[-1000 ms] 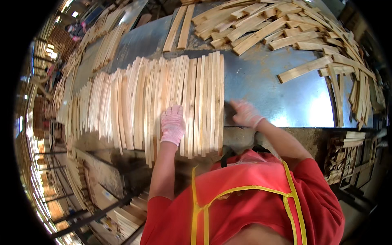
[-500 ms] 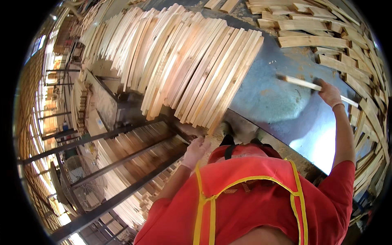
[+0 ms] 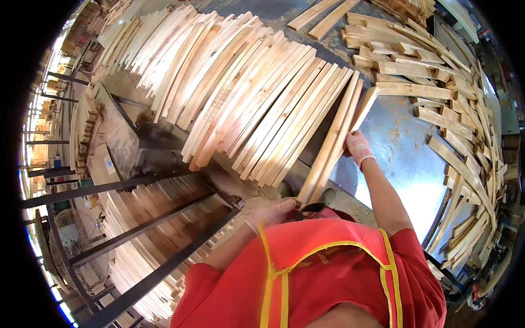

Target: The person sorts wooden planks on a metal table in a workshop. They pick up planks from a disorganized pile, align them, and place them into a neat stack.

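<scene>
My gloved right hand (image 3: 358, 147) is closed at the right side of a slanting pair of pale wooden strips (image 3: 330, 147), gripping a shorter-looking wooden strip (image 3: 364, 109) that stands out beyond them. At the near end of the pair, close to my body, is my gloved left hand (image 3: 278, 212); its fingers appear closed about that end, partly hidden. Left of the pair, a long row of wooden strips (image 3: 262, 104) lies side by side, with a dark gap between.
A smooth bluish metal tabletop (image 3: 385, 134) stretches to the right. Curved stacks of wooden pieces (image 3: 459, 109) line its far right side. Dark metal rails (image 3: 164, 229) cross at lower left, above more stacked timber (image 3: 169, 202). A round wire-guard fan (image 3: 76, 246) stands beyond them.
My right hand has come inward from the right with its wooden strip, up to the row. A pair of strips now slants apart from the row, and my left hand has reached its near end.
</scene>
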Tool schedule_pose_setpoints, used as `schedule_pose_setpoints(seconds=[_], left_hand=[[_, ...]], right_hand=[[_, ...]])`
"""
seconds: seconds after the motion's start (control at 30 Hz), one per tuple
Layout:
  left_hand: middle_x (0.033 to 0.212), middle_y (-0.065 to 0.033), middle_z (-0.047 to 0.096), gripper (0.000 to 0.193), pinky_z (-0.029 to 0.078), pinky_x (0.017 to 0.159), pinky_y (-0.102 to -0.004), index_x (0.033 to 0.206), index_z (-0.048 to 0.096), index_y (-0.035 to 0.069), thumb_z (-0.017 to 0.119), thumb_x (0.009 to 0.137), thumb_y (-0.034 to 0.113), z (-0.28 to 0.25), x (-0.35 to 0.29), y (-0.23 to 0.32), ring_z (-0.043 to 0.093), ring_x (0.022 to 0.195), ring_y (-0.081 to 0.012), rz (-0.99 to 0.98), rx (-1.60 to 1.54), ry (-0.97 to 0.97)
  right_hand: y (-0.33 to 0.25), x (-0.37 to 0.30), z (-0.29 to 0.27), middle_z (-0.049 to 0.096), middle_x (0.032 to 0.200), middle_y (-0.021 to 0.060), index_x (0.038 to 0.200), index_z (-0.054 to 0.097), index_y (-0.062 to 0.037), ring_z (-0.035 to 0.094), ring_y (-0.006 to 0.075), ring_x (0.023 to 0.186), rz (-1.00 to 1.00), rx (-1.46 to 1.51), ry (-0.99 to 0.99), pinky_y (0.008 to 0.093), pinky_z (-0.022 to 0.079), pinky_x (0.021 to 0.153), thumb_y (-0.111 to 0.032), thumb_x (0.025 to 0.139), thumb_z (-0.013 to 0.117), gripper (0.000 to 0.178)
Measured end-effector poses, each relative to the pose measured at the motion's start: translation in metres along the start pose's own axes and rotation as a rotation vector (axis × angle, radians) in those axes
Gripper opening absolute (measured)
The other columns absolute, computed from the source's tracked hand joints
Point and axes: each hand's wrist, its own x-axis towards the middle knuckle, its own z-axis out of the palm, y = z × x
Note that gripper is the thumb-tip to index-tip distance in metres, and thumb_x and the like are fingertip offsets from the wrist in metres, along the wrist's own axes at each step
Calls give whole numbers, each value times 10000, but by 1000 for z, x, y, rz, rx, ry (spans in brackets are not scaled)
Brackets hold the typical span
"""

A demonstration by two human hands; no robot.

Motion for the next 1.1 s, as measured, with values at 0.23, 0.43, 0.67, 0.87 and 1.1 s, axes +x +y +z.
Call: schedule_pose_setpoints(seconds=[0.23, 0.43, 0.67, 0.87, 1.1], left_hand=[[1342, -306, 679, 1028, 551, 1034, -441, 1581, 391, -74, 823, 863, 520, 11, 119, 63, 687, 1237, -355, 208, 982, 52], [1378, -278, 669, 1006, 530, 1079, -443, 1670, 280, 16, 782, 811, 168, 54, 95, 84, 675, 1246, -397, 214, 1289, 222], [1240, -169, 683, 697, 609, 932, -336, 1449, 537, -24, 749, 791, 67, -8, 82, 171, 695, 1066, -267, 720, 1576, 666], [1668, -113, 378, 963, 290, 1308, -461, 1681, 298, 85, 756, 878, 356, -84, 47, 227, 382, 1530, -319, 467, 2259, 1083], [1552, -109, 451, 938, 382, 1197, -475, 1625, 362, 109, 824, 827, 281, -92, 34, 199, 423, 1479, -326, 627, 2318, 1269]], right_hand=[[-30, -30, 22, 766, 985, 168, 1379, 572, -28, 748, 287, 761, 101, 11, -33, 434, 597, 638, -349, 1015, 652, 492], [-11, -27, 17, 758, 1041, 231, 1304, 620, 29, 743, 322, 848, 135, 27, 44, 411, 597, 732, -331, 977, 679, 490], [-72, -44, 60, 733, 1258, 169, 1435, 566, 21, 712, 270, 1101, -56, 243, -311, 407, 567, 911, -280, 898, 811, 662], [6, 18, -58, 600, 1520, 253, 1601, 446, 6, 601, 377, 1386, -433, 36, -20, 441, 494, 1137, -274, 868, 829, 872], [113, 66, -281, 632, 1475, 183, 1581, 488, -91, 578, 402, 1374, -225, -1069, 449, 469, 469, 1166, -232, 808, 832, 857]])
